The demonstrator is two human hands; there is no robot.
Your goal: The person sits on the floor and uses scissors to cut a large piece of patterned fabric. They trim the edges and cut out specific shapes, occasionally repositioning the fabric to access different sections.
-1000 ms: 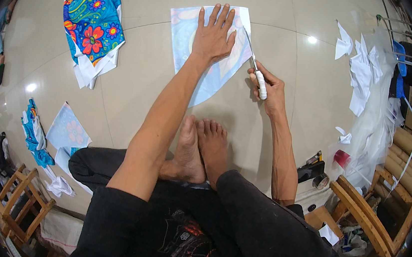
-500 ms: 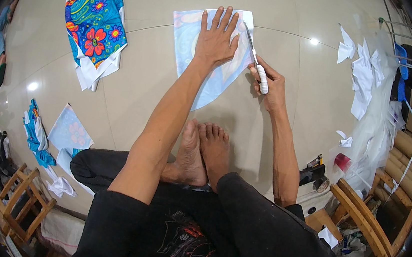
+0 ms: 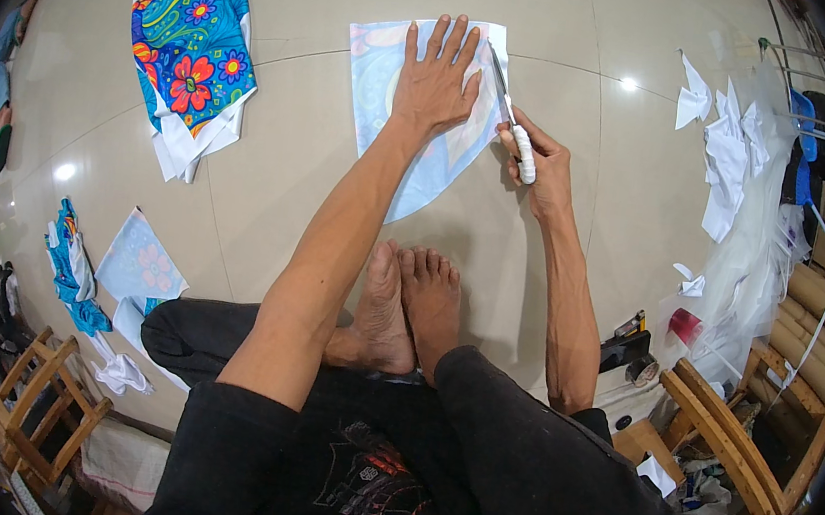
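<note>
A pale piece of fabric (image 3: 375,83), its colourful print showing faintly through, lies flat on the tiled floor in front of my feet. My left hand (image 3: 438,84) rests on it with the fingers spread, pressing it down. In my right hand (image 3: 543,166) is a pair of scissors (image 3: 523,156) with white-wrapped handles. Their blades point away from me and lie along the fabric's right edge, close to the far right corner. Part of the fabric is hidden beneath my left hand and forearm.
Bright floral fabric pieces (image 3: 193,53) lie stacked at the far left. Smaller pieces, among them a pale triangle (image 3: 143,254), lie nearer on the left. White scraps (image 3: 729,160) and clear plastic (image 3: 749,263) spread along the right. Wooden frames (image 3: 726,431) stand at the near right.
Almost nothing differs. The fabric, my left hand and the scissors hold nearly the same places.
</note>
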